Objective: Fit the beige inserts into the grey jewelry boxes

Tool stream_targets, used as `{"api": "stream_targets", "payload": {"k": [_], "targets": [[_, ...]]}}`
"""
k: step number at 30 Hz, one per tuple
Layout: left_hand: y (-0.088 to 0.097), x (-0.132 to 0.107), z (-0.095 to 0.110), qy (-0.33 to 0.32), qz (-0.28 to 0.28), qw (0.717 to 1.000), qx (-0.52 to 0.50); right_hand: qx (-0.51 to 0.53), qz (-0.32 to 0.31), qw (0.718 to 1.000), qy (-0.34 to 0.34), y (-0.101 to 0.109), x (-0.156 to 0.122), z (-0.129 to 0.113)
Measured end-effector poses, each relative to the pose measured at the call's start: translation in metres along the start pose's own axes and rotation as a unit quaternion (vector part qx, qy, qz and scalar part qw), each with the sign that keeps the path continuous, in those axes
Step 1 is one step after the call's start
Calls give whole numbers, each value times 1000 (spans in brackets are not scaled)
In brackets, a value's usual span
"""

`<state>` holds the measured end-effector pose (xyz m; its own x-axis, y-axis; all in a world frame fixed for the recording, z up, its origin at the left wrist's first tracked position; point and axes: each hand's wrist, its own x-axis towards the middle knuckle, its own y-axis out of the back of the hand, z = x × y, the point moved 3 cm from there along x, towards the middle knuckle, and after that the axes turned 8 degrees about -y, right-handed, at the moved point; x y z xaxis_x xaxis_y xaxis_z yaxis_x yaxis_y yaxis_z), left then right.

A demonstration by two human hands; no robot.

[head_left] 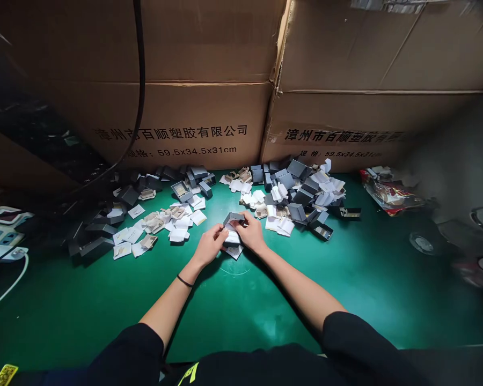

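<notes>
Between my two hands, a small dark grey box (232, 217) is held with its white inside facing me. My left hand (212, 242) grips its left side, thumb pressing on the white part. My right hand (251, 231) pinches the upper right edge. Just below the box, a white paper piece (235, 251) sticks out over the green table; whether it is attached cannot be seen. Folded white papers (179, 222) lie in a loose pile to the left, and dark grey boxes (301, 195) mixed with papers are heaped to the right.
Large cardboard cartons (185, 118) stand along the back of the green table (290, 300). More dark boxes (99, 244) lie at the left, near a power strip (2, 241) with a white cable. A red plastic packet (390, 195) sits at the right. A black cable (140, 80) hangs down.
</notes>
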<state>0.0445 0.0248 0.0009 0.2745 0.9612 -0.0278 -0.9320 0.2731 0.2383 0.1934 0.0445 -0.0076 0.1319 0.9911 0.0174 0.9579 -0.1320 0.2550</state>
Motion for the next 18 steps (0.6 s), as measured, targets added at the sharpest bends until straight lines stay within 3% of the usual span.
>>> {"api": "stream_targets", "payload": {"k": [6,10,12,15,18], "targets": [[3,5,-7,-24,-14,999,-30,89,-42,995,-21,-2,0,2],[8,6,-11,-80,56,994,-46,121,-6,992,-40,0,1,3],[10,5,-9,-143,63,988,6,129,-73,986,-70,-1,2,4],[8,3,-7,-220,7,968,118,141,-210,959,-125,-5,1,7],[8,3,-7,-258,-7,952,167,172,-225,946,-158,-4,-2,9]]}}
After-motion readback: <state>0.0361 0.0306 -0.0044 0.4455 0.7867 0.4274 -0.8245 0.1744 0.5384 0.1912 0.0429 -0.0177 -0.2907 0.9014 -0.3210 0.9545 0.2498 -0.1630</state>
